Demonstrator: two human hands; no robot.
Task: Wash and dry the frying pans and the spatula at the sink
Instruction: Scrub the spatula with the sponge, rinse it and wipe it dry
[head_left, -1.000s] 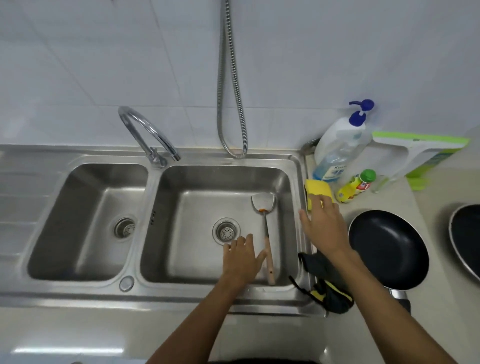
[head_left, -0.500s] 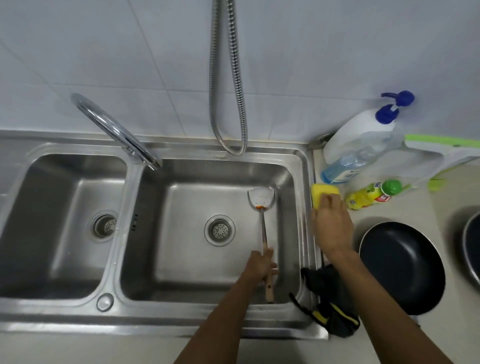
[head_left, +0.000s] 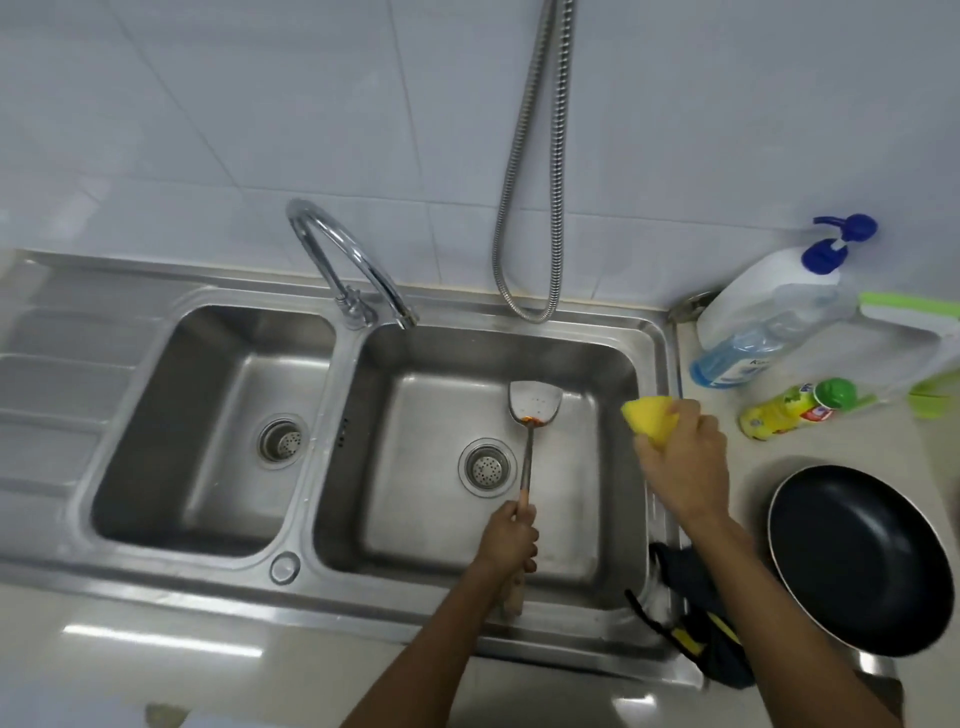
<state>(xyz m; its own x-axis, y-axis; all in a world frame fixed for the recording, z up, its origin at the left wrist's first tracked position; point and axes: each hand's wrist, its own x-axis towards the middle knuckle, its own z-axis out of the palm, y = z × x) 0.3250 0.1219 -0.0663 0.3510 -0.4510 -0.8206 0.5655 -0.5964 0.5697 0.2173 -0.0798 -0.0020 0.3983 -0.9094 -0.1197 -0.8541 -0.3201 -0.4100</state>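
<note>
My left hand (head_left: 508, 540) is clenched round the wooden handle of the spatula (head_left: 535, 402), low in the right basin (head_left: 337, 493) of the sink. The handle's end pokes out below my fist, near the basin's front wall. The metal shaft runs up from my fingers to the blade, which lies just beside the drain (head_left: 487, 467) and has orange residue at its neck. I cannot tell whether the blade rests on the basin floor or is lifted just off it.

My right hand (head_left: 680, 462) grasps the yellow sponge (head_left: 649, 415) above the sink's right rim, fingers curled over it so that only its left corner shows.

A black frying pan (head_left: 857, 556) sits on the counter to the right of the sink, well apart from both hands; I can make out only a small part of its handle at the pan's near edge. A dark cloth (head_left: 691, 577) with yellow trim is draped over the sink's front right corner, partly covered by my right forearm.
</note>
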